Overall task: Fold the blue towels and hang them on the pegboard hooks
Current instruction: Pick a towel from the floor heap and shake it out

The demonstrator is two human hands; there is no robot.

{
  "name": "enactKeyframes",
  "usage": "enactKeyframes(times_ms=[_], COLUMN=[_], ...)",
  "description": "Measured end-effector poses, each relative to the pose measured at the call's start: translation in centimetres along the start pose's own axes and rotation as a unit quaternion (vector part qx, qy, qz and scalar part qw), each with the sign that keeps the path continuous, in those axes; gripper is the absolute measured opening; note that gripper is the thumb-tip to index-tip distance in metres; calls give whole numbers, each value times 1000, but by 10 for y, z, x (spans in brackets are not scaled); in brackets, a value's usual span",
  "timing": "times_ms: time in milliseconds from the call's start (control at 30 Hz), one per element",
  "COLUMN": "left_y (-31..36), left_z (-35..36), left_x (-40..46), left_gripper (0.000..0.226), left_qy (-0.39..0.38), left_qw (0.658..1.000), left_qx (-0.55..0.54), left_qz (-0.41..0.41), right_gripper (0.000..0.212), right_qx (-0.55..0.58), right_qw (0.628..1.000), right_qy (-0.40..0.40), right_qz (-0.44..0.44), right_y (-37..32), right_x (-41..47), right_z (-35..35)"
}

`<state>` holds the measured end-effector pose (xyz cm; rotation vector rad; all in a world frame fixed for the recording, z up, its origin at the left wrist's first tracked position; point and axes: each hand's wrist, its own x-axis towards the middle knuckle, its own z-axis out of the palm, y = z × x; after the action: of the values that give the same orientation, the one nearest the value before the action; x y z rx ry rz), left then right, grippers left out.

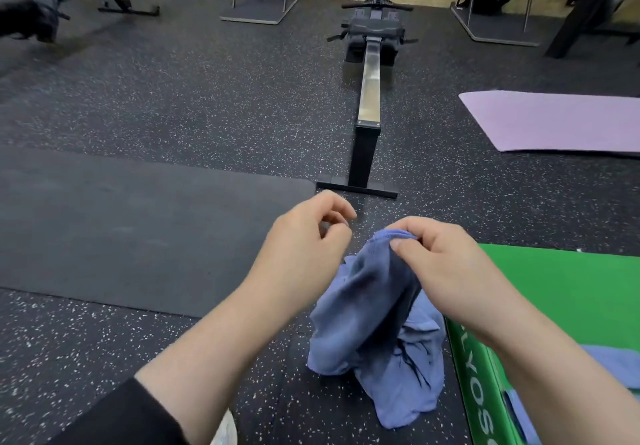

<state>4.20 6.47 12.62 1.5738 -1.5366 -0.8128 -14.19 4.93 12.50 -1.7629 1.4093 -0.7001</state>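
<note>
right hand (446, 264) pinching blue towel (377, 327) by its top edge, above speckled floor (207, 98). left hand (304, 240) loosely curled beside it, grasping nothing.

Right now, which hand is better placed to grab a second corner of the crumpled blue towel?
Left hand: empty, hovering beside the crumpled blue towel. Right hand already pinches its top edge.
</note>
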Motion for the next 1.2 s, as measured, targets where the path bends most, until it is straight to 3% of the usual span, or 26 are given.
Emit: enactKeyframes(times_ms=[133,267,467,633,733,833,967,1100,1200], left_y=[-8,-13,-14,-21,-28,-37,-58,-74,-79], left_z=[0,3,1,-2,-6,-13,-39,-75,-90], left_x=[-2,-6,-10,-13,-13,-12,-7,-3,-7], left_gripper=[27,19,7,17,16,22,16,22,20], left_qy=[-100,-179,-241,-270,-243,-200,-96,-30,-28], left_qw=[994,984,970,962,965,955,935,941,959], left_qx=[38,25,-13,-2,68,208,329,309,232], left_qz=[18,3,-24,-40,-65,-70,-93,-133,-160], right_gripper=[25,24,29,26,25,25,28,23,25], right_qx=[-89,-105,-93,-76,-58,-22,37,31,-82], right_qw=[994,991,992,990,988,984,975,970,980], right_qy=[-34,-44,27,79,122,163,209,238,184], right_qz=[-48,-76,-85,-86,-79,-72,-63,-32,8], right_y=[-6,-11,-14,-8,-5,-2,3,19,33], right_x=[-6,-15,-23,-24,-24,-23,-20,-18,-19], right_z=[-5,-7,-16,-25,-30,-32,-39,-53,-58])
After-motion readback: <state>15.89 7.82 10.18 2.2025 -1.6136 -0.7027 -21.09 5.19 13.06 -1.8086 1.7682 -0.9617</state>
